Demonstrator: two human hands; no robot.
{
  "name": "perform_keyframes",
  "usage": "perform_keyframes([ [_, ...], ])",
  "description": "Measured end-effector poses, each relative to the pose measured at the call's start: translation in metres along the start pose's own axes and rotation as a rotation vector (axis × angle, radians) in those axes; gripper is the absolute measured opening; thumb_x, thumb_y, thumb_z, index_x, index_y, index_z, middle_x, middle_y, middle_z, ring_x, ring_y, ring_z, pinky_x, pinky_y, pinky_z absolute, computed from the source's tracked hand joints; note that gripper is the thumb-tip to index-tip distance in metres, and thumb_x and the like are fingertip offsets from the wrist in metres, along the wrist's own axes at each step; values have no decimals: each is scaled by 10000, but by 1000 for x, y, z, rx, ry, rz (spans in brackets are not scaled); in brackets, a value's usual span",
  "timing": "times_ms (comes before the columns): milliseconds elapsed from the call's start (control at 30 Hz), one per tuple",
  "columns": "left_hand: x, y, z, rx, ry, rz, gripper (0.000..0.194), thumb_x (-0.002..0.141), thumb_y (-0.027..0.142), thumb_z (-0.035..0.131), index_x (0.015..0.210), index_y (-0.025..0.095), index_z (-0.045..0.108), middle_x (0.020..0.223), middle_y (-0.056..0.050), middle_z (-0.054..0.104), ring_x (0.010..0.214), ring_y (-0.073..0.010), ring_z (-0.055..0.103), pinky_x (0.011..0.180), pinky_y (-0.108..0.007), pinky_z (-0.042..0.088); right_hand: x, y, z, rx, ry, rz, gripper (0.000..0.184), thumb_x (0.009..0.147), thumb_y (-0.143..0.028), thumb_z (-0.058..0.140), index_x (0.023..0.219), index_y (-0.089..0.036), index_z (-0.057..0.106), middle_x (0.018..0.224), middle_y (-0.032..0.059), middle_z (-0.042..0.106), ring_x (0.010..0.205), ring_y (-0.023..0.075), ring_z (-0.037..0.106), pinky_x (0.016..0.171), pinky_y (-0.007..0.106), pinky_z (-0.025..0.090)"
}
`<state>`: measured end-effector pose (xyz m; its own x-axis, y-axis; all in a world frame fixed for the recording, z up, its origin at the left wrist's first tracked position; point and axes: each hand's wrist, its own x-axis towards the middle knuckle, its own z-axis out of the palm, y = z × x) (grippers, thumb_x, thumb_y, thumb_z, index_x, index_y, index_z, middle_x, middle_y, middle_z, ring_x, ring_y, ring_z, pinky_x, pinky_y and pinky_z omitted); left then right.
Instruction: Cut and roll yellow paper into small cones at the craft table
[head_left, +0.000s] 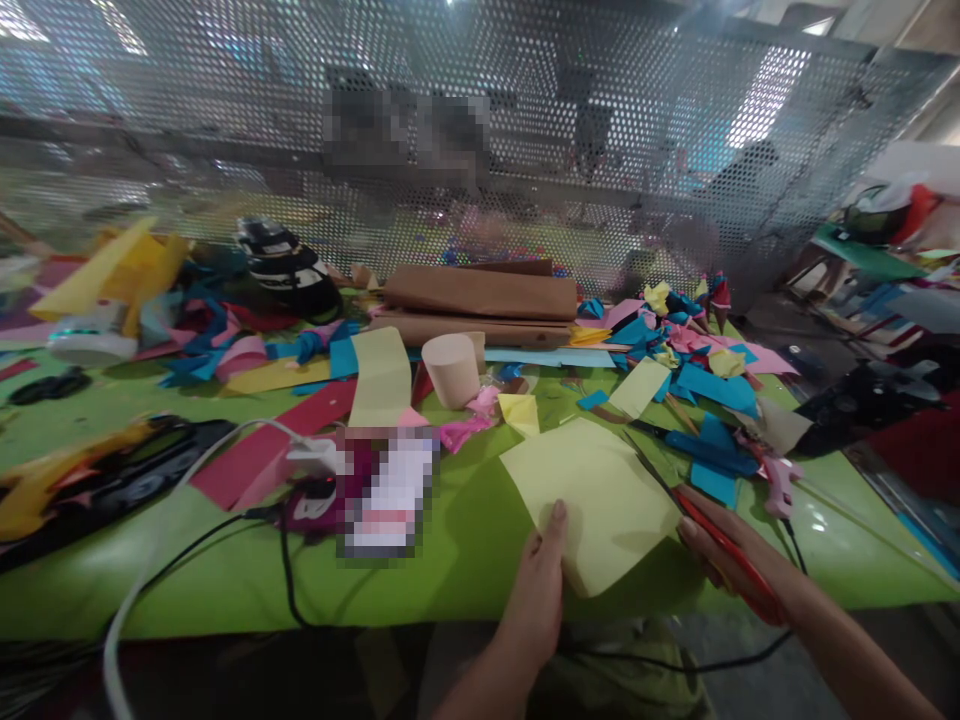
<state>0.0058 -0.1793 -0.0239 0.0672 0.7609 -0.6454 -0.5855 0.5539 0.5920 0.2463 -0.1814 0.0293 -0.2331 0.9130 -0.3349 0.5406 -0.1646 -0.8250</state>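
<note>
a pale yellow paper sheet point(600, 510) is held above the near edge of the green tabletop point(465, 570), its lower left edge pinched in the grip of the left hand point(534, 600). red-handled scissors point(752, 582) are gripped in the right hand point(739, 533), with the blades beside the sheet's upper right edge; whether paper lies between them cannot be told. because the sheet is held at one side only, its far side could sag or swing, and a cut could be made crooked. if the left fingers were brought round to that edge, they could be nicked. the pink glue gun point(781, 485) is near the right hand, and its black cord point(796, 548) runs down behind the forearm; if the cord were snagged, the gun could be dragged off. whether it is hot cannot be seen.
</note>
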Motion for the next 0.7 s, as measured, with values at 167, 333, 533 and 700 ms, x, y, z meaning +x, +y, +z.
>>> perform_keyframes([
  [167,4,-5,-6,48,-34,29,545,824,527,711,1221,162,637,1326,-132,656,1280,-294,569,1119,-403,428,0,2,1,17,-2,-2,354,952,-584,490,853,-248,436,637,-45,491,502,104,479,429,193,378],
  [333,4,-7,-6,48,-26,40,581,793,557,730,1205,154,653,1310,-139,666,1262,-294,584,1090,-396,451,1,3,0,10,15,18,376,944,-616,479,884,-246,452,644,-47,488,485,93,467,412,184,359],
  [533,4,-7,-6,54,-32,26,618,773,577,740,1209,147,657,1321,-145,659,1263,-296,584,1082,-385,453,3,8,0,38,10,43,436,930,-679,441,902,-244,450,659,-55,450,473,77,445,391,168,339],
  [700,4,-7,-5,41,-27,12,581,789,547,738,1215,161,651,1340,-132,650,1261,-285,587,1060,-368,471,3,8,3,94,21,77,455,886,-698,507,931,-248,458,680,-58,434,466,74,438,389,172,344],
])
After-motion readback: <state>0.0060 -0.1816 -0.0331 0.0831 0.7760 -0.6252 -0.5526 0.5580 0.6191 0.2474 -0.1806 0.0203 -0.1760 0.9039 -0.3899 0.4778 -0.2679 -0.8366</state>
